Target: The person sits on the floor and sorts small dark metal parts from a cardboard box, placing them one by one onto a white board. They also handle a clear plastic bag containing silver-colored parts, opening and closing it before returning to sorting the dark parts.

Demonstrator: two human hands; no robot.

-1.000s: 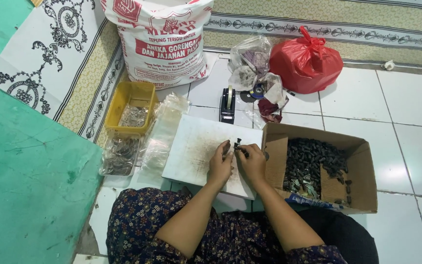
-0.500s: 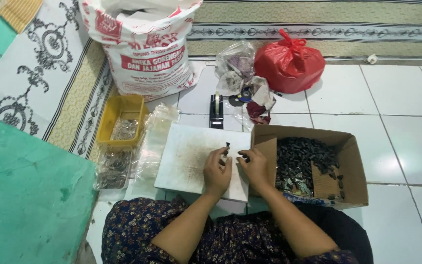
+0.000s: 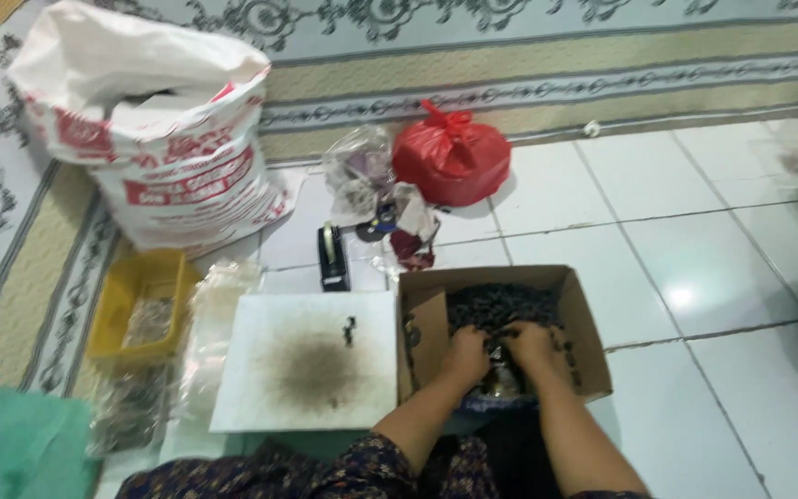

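Both hands are inside the open cardboard box [image 3: 582, 325], which holds a heap of small dark pieces [image 3: 496, 305]. My left hand [image 3: 466, 353] and my right hand [image 3: 530, 348] press into the heap side by side, fingers curled down among the pieces. What the fingers hold is hidden. To the left of the box lies a white board [image 3: 260, 407] with a dark smudge in its middle and a small dark piece [image 3: 350, 330] near its right edge.
A black tape dispenser [image 3: 332, 259] stands behind the board. A yellow tray [image 3: 120, 296] and clear plastic bags [image 3: 210, 319] lie at left. A big white printed sack [image 3: 159, 139], a red tied bag [image 3: 452, 157] and a patterned mat [image 3: 528, 55] sit behind. Green cloth [image 3: 11, 444] at bottom left.
Both hands left the white board and moved right into the cardboard box. A small dark piece now rests on the board. The camera view shifted right and closer.
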